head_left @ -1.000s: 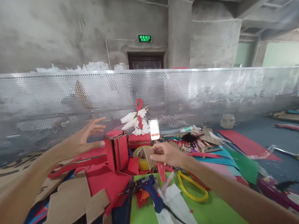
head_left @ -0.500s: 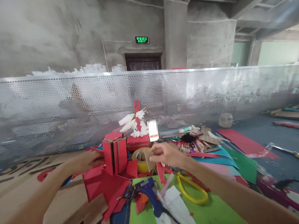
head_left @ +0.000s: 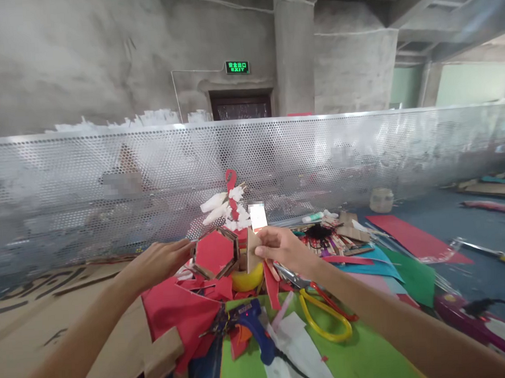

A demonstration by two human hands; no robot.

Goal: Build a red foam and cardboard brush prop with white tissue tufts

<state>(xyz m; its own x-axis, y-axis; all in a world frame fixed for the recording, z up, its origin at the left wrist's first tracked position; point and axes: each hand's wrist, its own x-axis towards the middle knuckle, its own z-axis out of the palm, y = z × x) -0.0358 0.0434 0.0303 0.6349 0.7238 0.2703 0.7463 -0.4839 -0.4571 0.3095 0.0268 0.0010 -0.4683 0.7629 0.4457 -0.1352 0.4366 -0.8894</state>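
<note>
My left hand [head_left: 170,257] grips a red hexagonal cardboard box [head_left: 215,253] by its left side. The box is tipped so that a flat red hexagonal face with brown cardboard edges points toward me. Between thumb and fingers, my right hand [head_left: 282,248] pinches a small brown cardboard piece [head_left: 252,252], held upright just right of the box. Behind and below that piece lies a yellow roll of tape [head_left: 246,280], partly hidden. A blue glue gun [head_left: 256,331] rests nearer me on a green sheet [head_left: 369,353].
Yellow-handled scissors [head_left: 326,315] lie beside white paper [head_left: 302,343]. Red scraps [head_left: 178,307] and brown cardboard [head_left: 95,347] cover the left. A lit phone [head_left: 258,217] and a white-and-red figure [head_left: 233,204] stand before the perforated metal partition [head_left: 319,162]. A jar [head_left: 381,200] sits right.
My left hand has lifted and tipped the red box, turning its hexagonal face toward me. My right hand has raised the cardboard piece slightly and turned it.
</note>
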